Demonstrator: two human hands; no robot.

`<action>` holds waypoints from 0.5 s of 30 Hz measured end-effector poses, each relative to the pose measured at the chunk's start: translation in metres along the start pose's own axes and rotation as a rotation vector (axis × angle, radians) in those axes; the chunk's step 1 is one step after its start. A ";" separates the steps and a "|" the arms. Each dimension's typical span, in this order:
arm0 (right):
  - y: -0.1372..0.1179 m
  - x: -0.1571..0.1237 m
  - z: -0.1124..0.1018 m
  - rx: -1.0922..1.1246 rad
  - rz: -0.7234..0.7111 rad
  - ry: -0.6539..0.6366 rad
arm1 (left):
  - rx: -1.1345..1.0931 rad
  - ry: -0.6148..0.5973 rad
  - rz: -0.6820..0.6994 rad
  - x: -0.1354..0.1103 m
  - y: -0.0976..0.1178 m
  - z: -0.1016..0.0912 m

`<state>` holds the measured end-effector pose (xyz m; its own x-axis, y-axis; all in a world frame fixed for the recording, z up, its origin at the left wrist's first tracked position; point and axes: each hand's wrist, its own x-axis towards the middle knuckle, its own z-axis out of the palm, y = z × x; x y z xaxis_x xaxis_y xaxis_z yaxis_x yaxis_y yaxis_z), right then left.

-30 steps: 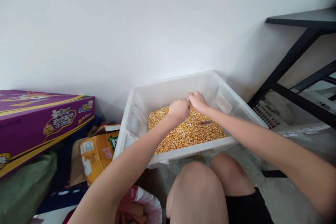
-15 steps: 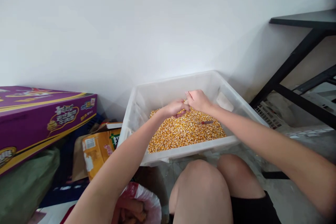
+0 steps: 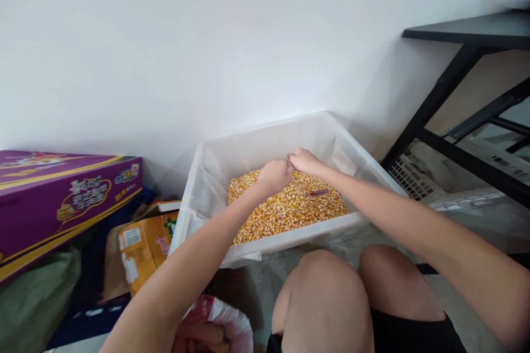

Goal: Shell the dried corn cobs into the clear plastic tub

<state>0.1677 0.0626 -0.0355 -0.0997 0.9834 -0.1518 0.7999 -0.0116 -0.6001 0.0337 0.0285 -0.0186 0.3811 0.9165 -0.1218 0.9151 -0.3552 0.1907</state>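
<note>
A grey tiled floor (image 3: 252, 292) carries everything here. At twelve o'clock stands a translucent white plastic bin (image 3: 265, 140). Around it, a white plastic lattice crate (image 3: 408, 176) lies at three o'clock, beneath a black metal-legged table (image 3: 467, 33) at two. A crumpled pink-and-white plastic bag (image 3: 219, 325) sits at seven o'clock. At eight o'clock slumps a green woven sack (image 3: 37, 298), and a purple cardboard box (image 3: 62, 204) sits at nine, though its footing is hidden.
</note>
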 end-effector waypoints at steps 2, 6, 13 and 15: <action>-0.009 -0.010 0.003 -0.108 -0.178 0.136 | -0.321 -0.193 0.041 0.002 -0.019 -0.007; -0.020 -0.026 0.005 -0.193 -0.528 0.159 | -0.892 -0.625 0.062 -0.003 -0.046 -0.014; 0.010 0.007 0.009 -0.068 -0.067 -0.049 | -0.397 -0.231 0.084 0.016 -0.047 0.013; 0.025 0.019 0.006 -0.001 0.074 -0.189 | -0.166 -0.085 0.108 0.020 -0.054 0.018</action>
<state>0.1824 0.0802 -0.0585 -0.1501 0.9284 -0.3399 0.8099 -0.0817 -0.5809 -0.0060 0.0624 -0.0494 0.4921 0.8533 -0.1721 0.8367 -0.4091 0.3642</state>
